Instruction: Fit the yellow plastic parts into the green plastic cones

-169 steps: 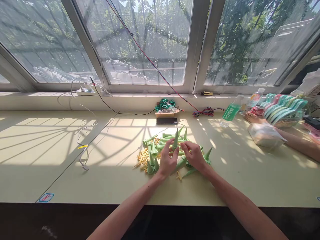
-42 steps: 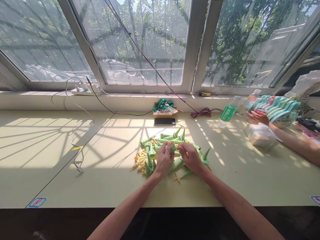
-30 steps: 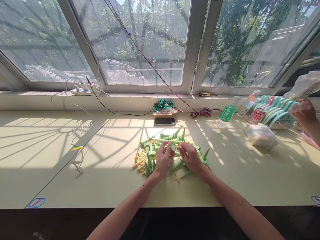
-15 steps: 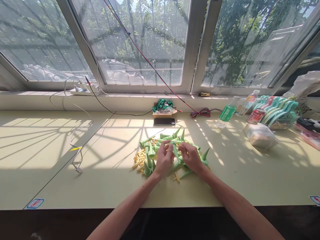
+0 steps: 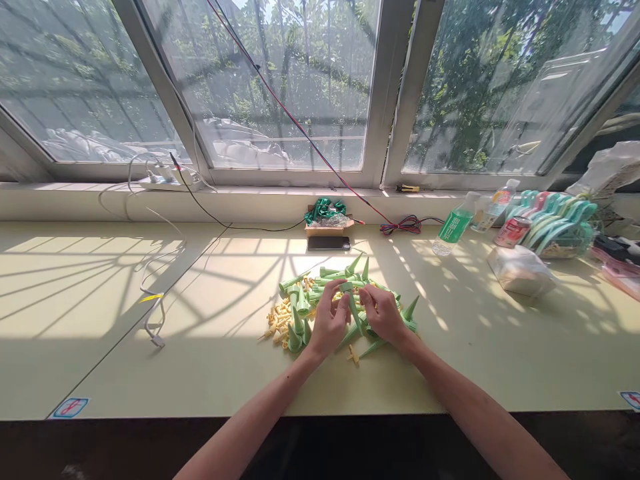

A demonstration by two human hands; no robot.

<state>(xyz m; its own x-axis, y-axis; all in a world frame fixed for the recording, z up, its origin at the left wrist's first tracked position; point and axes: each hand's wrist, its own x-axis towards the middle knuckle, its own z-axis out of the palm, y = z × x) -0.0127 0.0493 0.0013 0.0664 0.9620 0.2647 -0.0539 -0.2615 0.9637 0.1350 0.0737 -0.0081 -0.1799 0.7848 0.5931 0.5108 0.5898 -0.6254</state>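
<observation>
My left hand (image 5: 327, 321) is closed round a green plastic cone spike (image 5: 353, 308), wide end up, tip pointing down toward me. Just right of it my right hand (image 5: 383, 313) has its fingers pinched together at the spike; what they pinch is too small to make out. Both hands hover over a heap of green cone spikes (image 5: 332, 280) on the pale table (image 5: 150, 373). Small yellow plastic pieces (image 5: 278, 319) lie at the heap's left edge, and one yellow piece (image 5: 353, 354) lies near my wrists.
A black phone (image 5: 329, 243) and a small cardboard box with green bits (image 5: 327, 217) sit behind the heap. White cables (image 5: 155, 293) trail at left. At right stand a green-labelled bottle (image 5: 453, 228), a red can (image 5: 510, 232), a white bag (image 5: 521, 271) and stacked teal items (image 5: 560, 217).
The spike in my left hand has turned from tip-up to tip-down. Another person's arm at the far right has withdrawn out of view.
</observation>
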